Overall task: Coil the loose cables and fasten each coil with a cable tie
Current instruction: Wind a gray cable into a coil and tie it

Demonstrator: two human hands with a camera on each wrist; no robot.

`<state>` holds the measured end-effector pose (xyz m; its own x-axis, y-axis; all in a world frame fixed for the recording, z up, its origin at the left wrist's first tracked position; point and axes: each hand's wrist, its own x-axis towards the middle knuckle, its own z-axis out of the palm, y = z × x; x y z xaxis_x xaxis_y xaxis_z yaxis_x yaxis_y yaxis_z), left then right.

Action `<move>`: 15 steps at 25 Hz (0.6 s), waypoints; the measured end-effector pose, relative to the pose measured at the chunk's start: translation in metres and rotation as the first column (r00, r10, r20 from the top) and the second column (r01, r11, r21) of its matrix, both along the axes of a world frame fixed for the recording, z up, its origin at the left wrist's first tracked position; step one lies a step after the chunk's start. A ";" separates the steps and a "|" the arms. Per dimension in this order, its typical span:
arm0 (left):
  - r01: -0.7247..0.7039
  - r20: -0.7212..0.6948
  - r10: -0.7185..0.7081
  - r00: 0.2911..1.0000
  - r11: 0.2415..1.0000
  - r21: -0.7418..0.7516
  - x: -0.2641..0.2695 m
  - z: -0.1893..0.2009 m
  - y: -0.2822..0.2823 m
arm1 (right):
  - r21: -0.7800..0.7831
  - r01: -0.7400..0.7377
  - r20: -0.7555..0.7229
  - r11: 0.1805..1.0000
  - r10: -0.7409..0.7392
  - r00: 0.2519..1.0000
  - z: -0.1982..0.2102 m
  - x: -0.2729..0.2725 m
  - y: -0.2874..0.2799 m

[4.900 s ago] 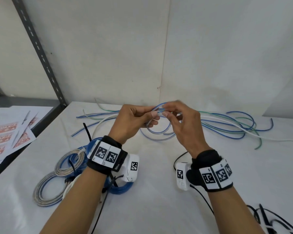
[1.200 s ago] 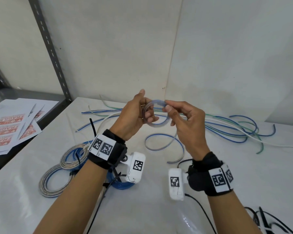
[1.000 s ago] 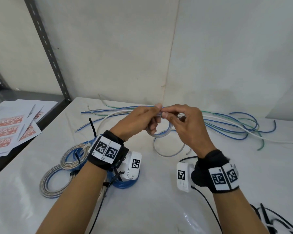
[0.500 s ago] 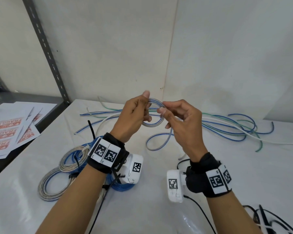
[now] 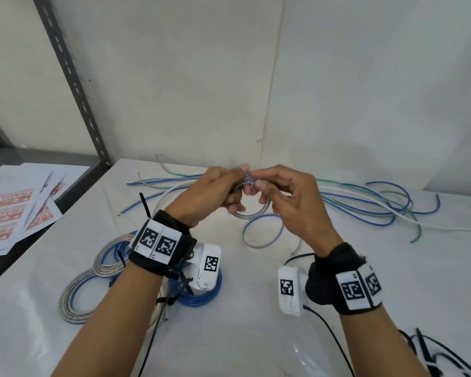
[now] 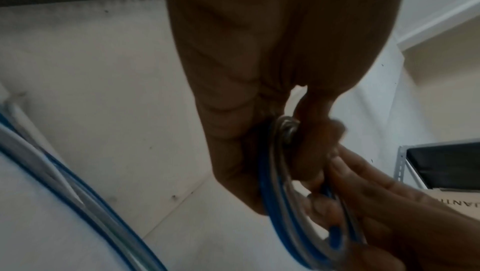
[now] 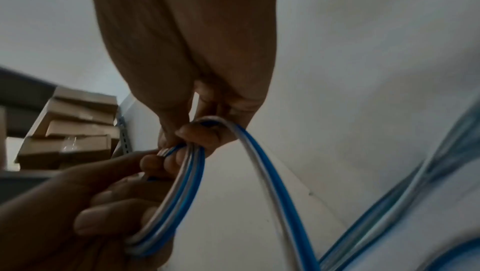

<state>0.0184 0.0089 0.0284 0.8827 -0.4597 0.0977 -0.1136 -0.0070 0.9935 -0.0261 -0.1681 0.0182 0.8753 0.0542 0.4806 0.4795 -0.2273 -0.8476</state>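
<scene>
A clear-and-blue flat cable [image 5: 256, 213] is wound into a small coil above the white table [image 5: 256, 322]. My left hand [image 5: 215, 194] grips the coil [image 6: 280, 183] with its fingers curled round the turns. My right hand [image 5: 280, 197] pinches the cable [image 7: 233, 129] at the coil's top, close against the left fingertips. The cable's loose tail [image 5: 259, 235] hangs in a loop down onto the table. Black cable ties [image 5: 430, 355] lie at the front right.
Several tied coils [image 5: 104, 268] and a blue coil [image 5: 201, 295] lie at the front left. Loose blue, green and white cables [image 5: 365, 205] spread across the back. Printed sheets [image 5: 14, 210] lie on a dark shelf at the left, beside a slotted metal upright [image 5: 74, 85].
Both hands have come down and together again, laying another turn onto the coil. The loose tail on the table has grown shorter over the last seconds.
</scene>
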 end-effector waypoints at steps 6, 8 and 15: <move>-0.135 0.008 0.142 0.990 0.954 -0.267 0.000 0.003 -0.005 | 0.272 0.133 0.004 0.953 -0.139 0.990 0.002 -0.003 0.008; -0.176 -0.005 0.187 0.982 0.912 -0.370 -0.001 0.005 -0.007 | 0.397 0.115 -0.032 0.911 -0.111 0.993 0.001 -0.004 0.021; -0.176 -0.150 0.130 0.980 0.918 -0.356 -0.004 0.007 -0.016 | 0.348 0.095 0.011 0.932 -0.106 0.994 0.002 0.000 0.011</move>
